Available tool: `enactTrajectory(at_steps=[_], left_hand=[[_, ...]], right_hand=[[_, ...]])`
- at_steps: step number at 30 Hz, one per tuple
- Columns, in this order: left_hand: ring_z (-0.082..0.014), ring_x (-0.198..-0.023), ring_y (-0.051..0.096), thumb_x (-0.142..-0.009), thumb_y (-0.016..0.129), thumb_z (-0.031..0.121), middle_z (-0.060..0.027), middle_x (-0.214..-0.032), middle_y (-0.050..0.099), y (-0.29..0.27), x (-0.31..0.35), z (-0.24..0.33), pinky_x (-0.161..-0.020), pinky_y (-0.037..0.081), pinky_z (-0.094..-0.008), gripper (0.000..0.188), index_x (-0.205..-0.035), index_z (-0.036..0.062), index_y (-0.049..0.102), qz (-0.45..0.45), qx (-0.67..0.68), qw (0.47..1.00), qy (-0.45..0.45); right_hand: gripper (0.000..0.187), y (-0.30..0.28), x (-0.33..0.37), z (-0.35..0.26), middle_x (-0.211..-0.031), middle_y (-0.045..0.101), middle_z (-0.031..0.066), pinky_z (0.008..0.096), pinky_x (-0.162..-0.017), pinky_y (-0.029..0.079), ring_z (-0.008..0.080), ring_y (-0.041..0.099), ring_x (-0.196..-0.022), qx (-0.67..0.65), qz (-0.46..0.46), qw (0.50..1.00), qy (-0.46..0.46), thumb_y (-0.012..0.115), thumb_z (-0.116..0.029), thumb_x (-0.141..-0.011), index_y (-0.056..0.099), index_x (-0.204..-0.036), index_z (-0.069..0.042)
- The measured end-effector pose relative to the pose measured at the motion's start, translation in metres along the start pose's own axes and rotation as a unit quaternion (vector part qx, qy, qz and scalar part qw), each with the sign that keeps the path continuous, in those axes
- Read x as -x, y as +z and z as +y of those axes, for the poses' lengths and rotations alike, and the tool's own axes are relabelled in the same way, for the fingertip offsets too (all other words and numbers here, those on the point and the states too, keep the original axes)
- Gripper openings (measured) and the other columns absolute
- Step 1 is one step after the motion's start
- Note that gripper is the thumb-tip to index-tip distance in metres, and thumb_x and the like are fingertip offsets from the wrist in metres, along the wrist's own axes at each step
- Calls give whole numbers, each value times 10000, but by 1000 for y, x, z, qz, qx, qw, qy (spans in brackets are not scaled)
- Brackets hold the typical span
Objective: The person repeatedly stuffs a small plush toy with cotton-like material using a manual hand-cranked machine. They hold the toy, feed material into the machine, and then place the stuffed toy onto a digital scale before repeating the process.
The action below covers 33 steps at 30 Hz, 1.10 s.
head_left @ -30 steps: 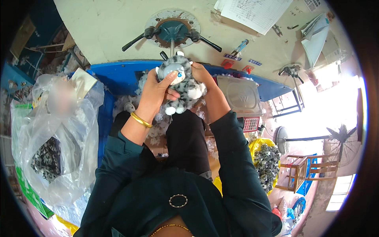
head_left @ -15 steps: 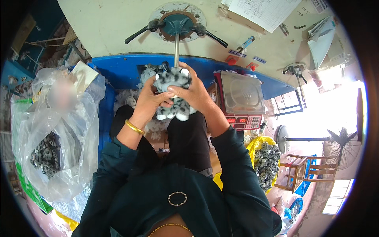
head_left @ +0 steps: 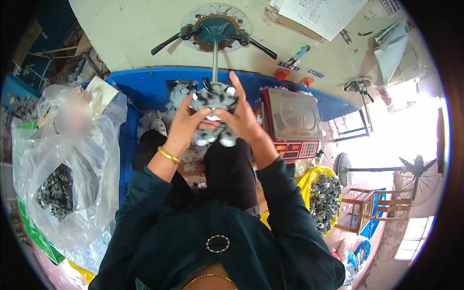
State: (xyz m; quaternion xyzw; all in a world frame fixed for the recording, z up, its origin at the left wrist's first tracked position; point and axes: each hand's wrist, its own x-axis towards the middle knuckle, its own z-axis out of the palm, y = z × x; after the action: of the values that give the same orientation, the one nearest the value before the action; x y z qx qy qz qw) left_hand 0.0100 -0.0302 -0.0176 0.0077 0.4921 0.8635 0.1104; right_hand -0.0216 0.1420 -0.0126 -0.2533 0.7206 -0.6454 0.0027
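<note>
1. Toy (head_left: 212,100): grey/blk/white spotted plush, held up btwn both hands over the lap, nr the table's blue front (head_left: 145,92). Head toward table, white feet toward the person.
2. L hand (head_left: 185,123): fingers curled round the person's L side of toy, thumb on its face.
3. R hand (head_left: 245,122): grips toy's other side, thumb on the face nr the L thumb; index sticks up, off the toy.
4. Rod (head_left: 215,60): metal, runs from round mount (head_left: 212,33) down to toy's head. Can't tell if it goes in or just passes behind; head's in the way & a bit blurred.
5. Mount has 2 blk handles, one each side, neither in hand.
6. Table (head_left: 116,34): pale top, worn. Papers (head_left: 319,17), pliers (head_left: 298,55) & red switches (head_left: 282,74) on R part.
7. Scale (head_left: 296,116): red, clear tray on top, display lit, just R of R hand.
8. White fluff (head_left: 181,96) under table, beyond L hand.
9. Far L: clear bag (head_left: 92,212) w/ spotted plush inside. Lower R: yellow bag (head_left: 303,186) full of grey/blk/white pcs.
10. Bkgd R: fan (head_left: 415,179), wooden chair (head_left: 355,212).
</note>
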Motion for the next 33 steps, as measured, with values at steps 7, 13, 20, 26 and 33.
enactTrajectory(at_steps=[7, 13, 20, 26, 33], left_hand=[[-146, -715, 663, -949, 553, 167, -97, -922, 642, -20, 11, 29, -617, 568, -248, 216, -1078, -3, 519, 15, -52, 999, 5], [-95, -593, 595, -888, 673, 316, -53, -837, 613, -2, -28, 59, -491, 425, -187, 360, -982, -11, 556, 61, -134, 989, -18], [-78, -558, 568, -909, 649, 240, -42, -809, 607, 3, 9, 37, -460, 407, -182, 263, -1002, 8, 566, 62, -113, 992, -3], [-152, -709, 640, -937, 541, 109, -101, -956, 639, 5, 54, 21, -574, 516, -223, 277, -1181, -15, 506, -27, -135, 990, -12], [-154, -855, 639, -948, 574, 167, -111, -1137, 614, -24, 80, -19, -743, 509, -243, 307, -1214, 21, 530, 27, -134, 986, -92]], right_hand=[[958, 54, -3, -30, -1129, 600, 186, 356, -898, 460, 296, 616, -1001, 99, 128, 986, -36, 714, -213, -846, 20, -1465, 21], [837, 36, -46, -36, -1019, 647, 184, 331, -837, 479, 247, 635, -923, 98, 169, 979, 62, 622, -348, -909, 122, -1420, 87], [830, 43, -7, -46, -1064, 620, 190, 337, -880, 465, 224, 617, -963, 67, 142, 985, 66, 663, -212, -891, 92, -1447, 22], [1001, 9, 39, -44, -1165, 593, 153, 342, -981, 391, 222, 554, -1090, 40, -5, 999, 14, 827, -153, -721, 179, -1476, -41], [907, -174, 109, 57, -1263, 548, 164, 370, -980, 436, 249, 558, -1123, 156, 375, 914, 19, 863, -80, -626, 373, -1389, -66]])
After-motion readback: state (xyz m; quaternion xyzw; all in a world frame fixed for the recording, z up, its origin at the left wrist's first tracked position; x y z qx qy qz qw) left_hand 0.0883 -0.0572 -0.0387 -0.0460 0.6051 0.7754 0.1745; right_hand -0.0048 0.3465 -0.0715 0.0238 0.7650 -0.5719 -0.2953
